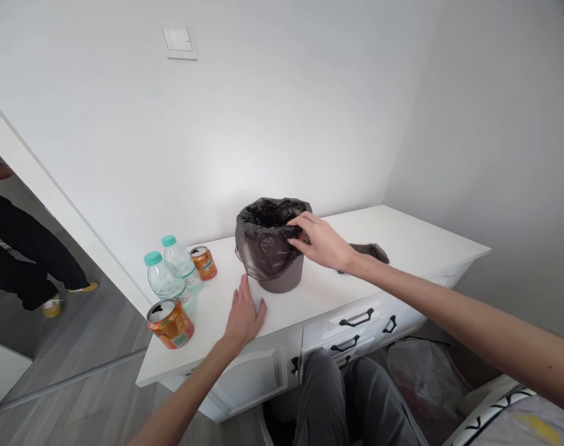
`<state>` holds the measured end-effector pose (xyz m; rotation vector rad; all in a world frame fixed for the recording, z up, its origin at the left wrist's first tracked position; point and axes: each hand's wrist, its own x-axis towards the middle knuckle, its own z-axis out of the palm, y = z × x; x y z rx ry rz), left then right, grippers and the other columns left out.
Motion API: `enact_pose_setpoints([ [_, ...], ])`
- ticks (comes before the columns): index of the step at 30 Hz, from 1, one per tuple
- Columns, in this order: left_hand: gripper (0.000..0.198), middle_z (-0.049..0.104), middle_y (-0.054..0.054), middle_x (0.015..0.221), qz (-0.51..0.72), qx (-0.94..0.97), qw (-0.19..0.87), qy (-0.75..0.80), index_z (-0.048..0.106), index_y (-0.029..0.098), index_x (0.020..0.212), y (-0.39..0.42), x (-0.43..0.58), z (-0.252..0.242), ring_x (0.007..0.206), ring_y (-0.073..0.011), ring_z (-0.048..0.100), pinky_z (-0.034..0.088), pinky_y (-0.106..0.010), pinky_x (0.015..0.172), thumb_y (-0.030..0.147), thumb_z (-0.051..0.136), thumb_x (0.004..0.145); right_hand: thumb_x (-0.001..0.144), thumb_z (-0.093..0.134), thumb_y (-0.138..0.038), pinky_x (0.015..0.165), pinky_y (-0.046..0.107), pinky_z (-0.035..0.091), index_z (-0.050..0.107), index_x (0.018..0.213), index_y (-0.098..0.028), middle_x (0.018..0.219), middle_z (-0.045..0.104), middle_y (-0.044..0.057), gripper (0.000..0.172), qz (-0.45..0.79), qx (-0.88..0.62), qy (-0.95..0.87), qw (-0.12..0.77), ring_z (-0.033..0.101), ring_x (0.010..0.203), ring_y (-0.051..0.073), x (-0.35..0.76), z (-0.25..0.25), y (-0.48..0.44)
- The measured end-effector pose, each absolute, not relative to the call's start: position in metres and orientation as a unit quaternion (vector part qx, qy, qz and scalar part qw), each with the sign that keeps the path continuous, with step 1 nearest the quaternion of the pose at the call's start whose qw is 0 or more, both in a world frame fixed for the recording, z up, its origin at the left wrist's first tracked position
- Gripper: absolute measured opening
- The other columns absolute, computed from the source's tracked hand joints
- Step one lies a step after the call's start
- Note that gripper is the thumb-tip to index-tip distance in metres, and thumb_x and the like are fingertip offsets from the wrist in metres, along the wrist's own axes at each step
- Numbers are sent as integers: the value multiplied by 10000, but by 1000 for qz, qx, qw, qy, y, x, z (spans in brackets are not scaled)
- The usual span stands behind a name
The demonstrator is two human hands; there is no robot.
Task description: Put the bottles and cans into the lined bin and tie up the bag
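A small dark bin lined with a black plastic bag stands on the white desk. My right hand reaches over the bin's right rim, its fingers pinching the edge of the bag. My left hand lies flat on the desk just left of the bin's base, fingers stretched out, holding nothing.
Two clear bottles with green caps and two orange cans sit at the desk's left end. A loose dark bag lies behind my right wrist. Drawers with black handles face my knees. Another person's legs show at far left.
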<state>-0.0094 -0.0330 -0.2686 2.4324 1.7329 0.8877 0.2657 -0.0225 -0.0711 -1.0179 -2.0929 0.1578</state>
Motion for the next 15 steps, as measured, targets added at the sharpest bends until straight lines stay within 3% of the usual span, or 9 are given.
enact_pose_setpoints([
  [4, 857, 316, -293, 1671, 285, 779, 16, 558, -15, 86, 1672, -32, -8, -268, 1566, -405, 327, 360, -643, 1218, 369, 462, 1019, 951, 628, -174, 860, 377, 626, 519, 1362, -270, 1369, 514, 94, 436, 87, -347, -807, 470, 715, 852, 151, 274, -85, -33],
  [7, 871, 321, -290, 1669, 276, 782, 19, 559, -33, 100, 1676, -32, -7, -268, 1575, -403, 308, 372, -645, 1210, 380, 471, 1023, 938, 644, -236, 753, 338, 616, 448, 1384, -266, 1402, 502, 109, 488, 84, -374, -730, 566, 700, 828, 139, 283, -117, -38],
  [9, 865, 319, -283, 1672, 270, 785, 19, 558, -33, 108, 1678, -34, -6, -269, 1580, -398, 298, 364, -641, 1219, 386, 467, 1029, 949, 614, -276, 674, 312, 585, 461, 1317, -232, 1313, 573, 107, 401, 111, -421, -683, 586, 696, 804, 145, 290, -147, -34],
  [12, 849, 294, -257, 1694, 263, 795, 5, 546, -11, 131, 1684, -39, -9, -267, 1586, -387, 292, 357, -626, 1234, 387, 468, 1031, 941, 545, -264, 611, 278, 533, 551, 1109, -214, 1067, 685, 49, 175, 204, -467, -677, 531, 680, 699, 137, 304, -194, -19],
  [15, 867, 244, -207, 1731, 252, 813, -45, 523, 28, 182, 1693, -40, -17, -251, 1593, -385, 275, 325, -621, 1258, 409, 512, 1009, 909, 518, -239, 597, 265, 515, 593, 1013, -215, 853, 705, -9, 130, 301, -483, -665, 483, 631, 558, 111, 319, -232, 4],
])
